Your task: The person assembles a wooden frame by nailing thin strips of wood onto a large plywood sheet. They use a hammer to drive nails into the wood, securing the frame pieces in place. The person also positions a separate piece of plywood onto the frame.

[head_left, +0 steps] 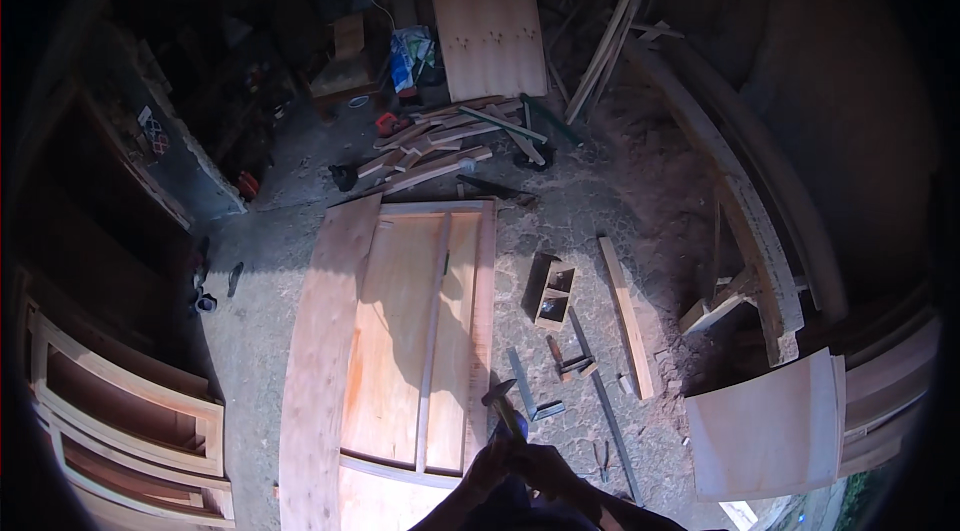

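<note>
Hammer point(502, 404) gripped in both hands, right hand point(543, 466) and left hand point(487, 471) closed around its handle, head just beside the right edge of a wooden door frame point(425, 331) lying on the floor point(590, 201), near a try square point(527, 386).

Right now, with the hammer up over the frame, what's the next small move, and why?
Probably bring the hammer down onto the right rail of the frame. Both hands, the left and the right, grip the handle, and the head hangs just above that rail's near end. No nail shows there, so check the spot before striking.
</note>
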Motion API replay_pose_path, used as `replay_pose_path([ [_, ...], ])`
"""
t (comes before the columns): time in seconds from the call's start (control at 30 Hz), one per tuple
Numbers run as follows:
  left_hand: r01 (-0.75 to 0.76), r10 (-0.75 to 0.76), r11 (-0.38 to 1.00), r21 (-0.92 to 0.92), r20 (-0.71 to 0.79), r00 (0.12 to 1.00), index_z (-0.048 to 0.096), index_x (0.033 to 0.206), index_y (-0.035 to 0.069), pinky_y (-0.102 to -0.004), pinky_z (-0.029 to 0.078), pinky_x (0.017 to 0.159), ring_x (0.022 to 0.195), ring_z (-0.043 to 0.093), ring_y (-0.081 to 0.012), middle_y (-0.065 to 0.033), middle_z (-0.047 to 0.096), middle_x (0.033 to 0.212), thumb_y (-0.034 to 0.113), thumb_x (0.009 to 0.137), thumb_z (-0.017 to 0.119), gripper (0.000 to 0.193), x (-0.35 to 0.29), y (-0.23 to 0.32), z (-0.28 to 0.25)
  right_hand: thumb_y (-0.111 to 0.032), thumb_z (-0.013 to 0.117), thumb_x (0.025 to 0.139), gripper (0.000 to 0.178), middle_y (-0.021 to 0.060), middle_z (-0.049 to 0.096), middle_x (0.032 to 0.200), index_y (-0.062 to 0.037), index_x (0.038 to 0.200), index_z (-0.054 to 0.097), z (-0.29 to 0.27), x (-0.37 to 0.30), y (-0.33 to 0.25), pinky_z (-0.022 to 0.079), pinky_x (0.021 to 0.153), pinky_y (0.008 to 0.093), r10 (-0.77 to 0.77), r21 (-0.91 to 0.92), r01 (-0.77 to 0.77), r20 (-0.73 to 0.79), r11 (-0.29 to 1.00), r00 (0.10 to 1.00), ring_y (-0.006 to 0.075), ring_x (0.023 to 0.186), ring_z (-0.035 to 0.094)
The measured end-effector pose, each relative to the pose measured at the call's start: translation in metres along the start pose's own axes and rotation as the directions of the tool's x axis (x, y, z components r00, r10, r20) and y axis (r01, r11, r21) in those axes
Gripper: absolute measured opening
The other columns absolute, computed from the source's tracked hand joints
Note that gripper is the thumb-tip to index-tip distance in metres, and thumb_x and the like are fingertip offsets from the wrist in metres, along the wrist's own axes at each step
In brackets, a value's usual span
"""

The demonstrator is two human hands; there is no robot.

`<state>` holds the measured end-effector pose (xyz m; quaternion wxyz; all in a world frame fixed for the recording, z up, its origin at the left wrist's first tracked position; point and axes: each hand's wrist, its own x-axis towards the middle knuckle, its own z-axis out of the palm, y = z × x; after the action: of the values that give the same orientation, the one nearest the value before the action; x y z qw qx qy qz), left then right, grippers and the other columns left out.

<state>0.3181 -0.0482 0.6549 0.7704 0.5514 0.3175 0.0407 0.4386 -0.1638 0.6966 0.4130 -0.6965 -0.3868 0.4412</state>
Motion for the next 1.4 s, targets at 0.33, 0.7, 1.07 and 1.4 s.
replay_pose_path([
  [0.33,-0.491,0.486,0.870,0.048,0.081,0.870,0.067,0.106,0.003,-0.0248,0.043,0.053,0.059,0.054,-0.0085,-0.0016,0.063,0.079,0.023,0.104,0.050,0.027,0.148,0.112,-0.065,-0.022,0.065,0.097,0.015,0.0041,0.065,0.076,-0.0077,0.094,0.068,-0.100,0.164,-0.023,0.051,0.060,0.0303,-0.146,-0.112,0.122,-0.247,0.986,0.958,0.0124,0.068,0.063],
  [0.7,-0.424,0.231,0.798,-0.429,-0.432,0.872,0.067,0.105,0.002,-0.0201,0.030,0.048,0.055,0.040,-0.0017,-0.0018,0.068,0.083,0.009,0.098,0.055,0.015,0.250,0.251,-0.103,-0.030,0.065,0.099,0.024,0.0001,0.055,0.069,-0.0067,0.099,0.062,-0.152,0.375,-0.124,0.044,0.052,0.0283,-0.067,0.230,0.057,0.036,0.971,0.997,0.0093,0.056,0.054],
  [1.07,-0.249,0.730,0.646,0.722,-0.488,0.479,0.062,0.109,0.001,-0.0228,0.034,0.042,0.051,0.045,-0.0034,-0.0069,0.063,0.099,0.004,0.095,0.053,0.017,0.440,0.243,-0.182,-0.020,0.071,0.093,0.083,0.0018,0.053,0.070,-0.0113,0.159,0.022,-0.369,0.623,-0.103,0.042,0.051,0.0272,0.091,-0.059,-0.077,0.288,0.995,0.953,0.0094,0.057,0.050],
  [1.4,-0.004,0.086,0.996,0.091,-0.927,0.366,0.068,0.095,-0.005,-0.0328,0.053,0.068,0.072,0.068,-0.0189,-0.0127,0.071,0.086,0.007,0.093,0.059,0.015,0.592,0.284,-0.106,-0.021,0.066,0.088,0.046,0.0085,0.061,0.078,-0.0041,0.128,0.052,-0.618,0.792,-0.017,0.047,0.048,0.0337,0.553,-0.341,-0.499,0.077,0.797,0.830,0.0152,0.056,0.058],
])
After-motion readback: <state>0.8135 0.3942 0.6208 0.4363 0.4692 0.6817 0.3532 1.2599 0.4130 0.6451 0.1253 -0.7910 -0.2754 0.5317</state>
